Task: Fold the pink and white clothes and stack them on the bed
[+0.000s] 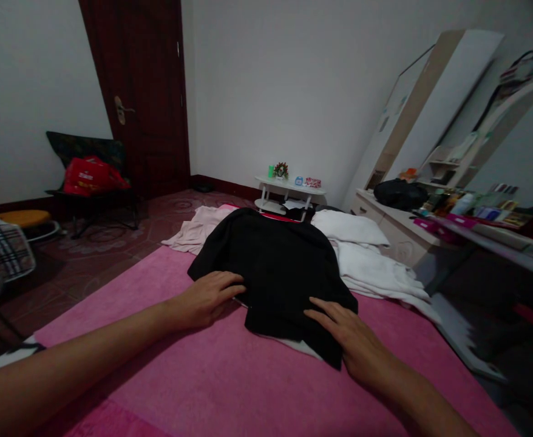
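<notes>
A black garment (275, 261) lies spread on the pink bed cover (212, 376), with a strip of white showing under its near edge. At the garment's near left edge rests my left hand (209, 297), palm down, fingers apart and touching the cloth. On the right part of the garment my right hand (339, 325) lies with its fingers spread on the fabric. Neither hand grips anything visible.
Light pink clothing (198, 229) lies behind the garment at left, folded white clothing (371, 258) at right. Beyond the bed is a small white table (289, 185). A cluttered dresser (391, 221) stands right; a chair with a red bag (91, 176) is at left.
</notes>
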`<state>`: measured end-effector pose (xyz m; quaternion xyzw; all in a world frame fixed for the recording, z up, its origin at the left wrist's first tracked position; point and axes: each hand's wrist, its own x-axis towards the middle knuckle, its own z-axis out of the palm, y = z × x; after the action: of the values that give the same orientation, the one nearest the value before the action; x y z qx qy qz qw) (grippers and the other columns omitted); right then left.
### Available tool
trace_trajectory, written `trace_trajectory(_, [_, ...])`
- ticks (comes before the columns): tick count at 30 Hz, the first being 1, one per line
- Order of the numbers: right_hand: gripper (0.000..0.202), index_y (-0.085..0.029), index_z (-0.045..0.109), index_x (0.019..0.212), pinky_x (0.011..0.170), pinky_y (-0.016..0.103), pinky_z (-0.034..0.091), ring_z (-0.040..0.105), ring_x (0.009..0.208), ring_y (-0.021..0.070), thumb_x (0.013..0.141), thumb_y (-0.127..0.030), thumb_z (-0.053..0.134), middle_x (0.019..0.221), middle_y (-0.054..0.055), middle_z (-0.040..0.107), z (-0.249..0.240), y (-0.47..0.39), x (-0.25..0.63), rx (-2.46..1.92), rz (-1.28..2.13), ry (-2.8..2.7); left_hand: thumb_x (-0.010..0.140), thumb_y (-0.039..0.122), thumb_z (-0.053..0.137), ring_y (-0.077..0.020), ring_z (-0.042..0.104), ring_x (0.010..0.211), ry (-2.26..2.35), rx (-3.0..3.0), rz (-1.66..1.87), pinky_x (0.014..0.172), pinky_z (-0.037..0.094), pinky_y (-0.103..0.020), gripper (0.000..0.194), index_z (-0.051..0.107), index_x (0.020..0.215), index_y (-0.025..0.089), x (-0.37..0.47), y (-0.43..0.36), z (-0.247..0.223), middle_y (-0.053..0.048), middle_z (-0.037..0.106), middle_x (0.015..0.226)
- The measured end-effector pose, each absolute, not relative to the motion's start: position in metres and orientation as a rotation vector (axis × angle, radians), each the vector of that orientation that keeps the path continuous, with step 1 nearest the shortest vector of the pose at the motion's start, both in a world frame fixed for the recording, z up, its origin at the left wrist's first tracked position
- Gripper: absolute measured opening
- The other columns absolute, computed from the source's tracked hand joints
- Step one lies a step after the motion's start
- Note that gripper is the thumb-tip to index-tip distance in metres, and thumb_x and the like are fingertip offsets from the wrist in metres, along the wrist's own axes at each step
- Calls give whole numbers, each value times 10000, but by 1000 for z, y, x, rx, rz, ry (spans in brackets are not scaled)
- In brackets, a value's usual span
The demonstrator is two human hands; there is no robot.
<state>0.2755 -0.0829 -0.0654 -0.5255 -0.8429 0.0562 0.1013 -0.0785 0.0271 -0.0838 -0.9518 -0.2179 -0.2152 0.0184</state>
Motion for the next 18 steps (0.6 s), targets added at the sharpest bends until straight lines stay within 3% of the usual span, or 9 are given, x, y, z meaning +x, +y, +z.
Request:
trace_trajectory(4, [735, -291, 539, 1313, 1018, 416, 391, 461, 1251, 226, 650, 15, 456, 1365, 49, 528, -69, -64, 272, -1490, 231, -2350, 859, 76, 444, -255, 512, 1175, -759, -2901, -681, 982, 417, -428, 463, 524, 1290, 223, -74, 50, -95, -115, 548, 1279])
trace_trajectory(8, [298, -220, 678, 1087, 911, 403, 479, 613, 1019, 248, 848, -297, 517, 1078, 80, 686, -70, -50, 274, -1507, 610, -1903, 863, 140, 494, -230, 596, 1002, -856, -3007, -707, 887, 459, -382, 325, 635, 1146, 217, -70, 64, -97, -87, 646, 1075])
trace_trajectory(12, [498, -177, 685, 938, 747, 389, 552, 682, 860, 273, 840, -619, 479, 869, 93, 722, -74, -43, 284, -1509, 1000, -1264, 881, 213, 479, -194, 626, 866, -1040, -3199, -1101, 807, 484, -321, 223, 687, 958, 201, -70, 70, -90, -54, 682, 903])
trace_trajectory(15, [526, -190, 665, 947, 670, 381, 577, 686, 867, 284, 770, -671, 545, 901, 101, 724, -66, -44, 284, -1418, 962, -1032, 863, 305, 494, -190, 623, 777, -1311, -3173, -1505, 726, 504, -302, 216, 676, 885, 190, -75, 68, -72, -33, 674, 810])
trace_trajectory(18, [501, -210, 657, 975, 701, 373, 590, 672, 933, 282, 744, -652, 598, 989, 101, 714, -46, -54, 282, -1326, 878, -966, 813, 409, 556, -175, 587, 673, -1429, -3085, -1755, 633, 500, -278, 244, 674, 820, 197, -89, 60, -42, -14, 640, 712])
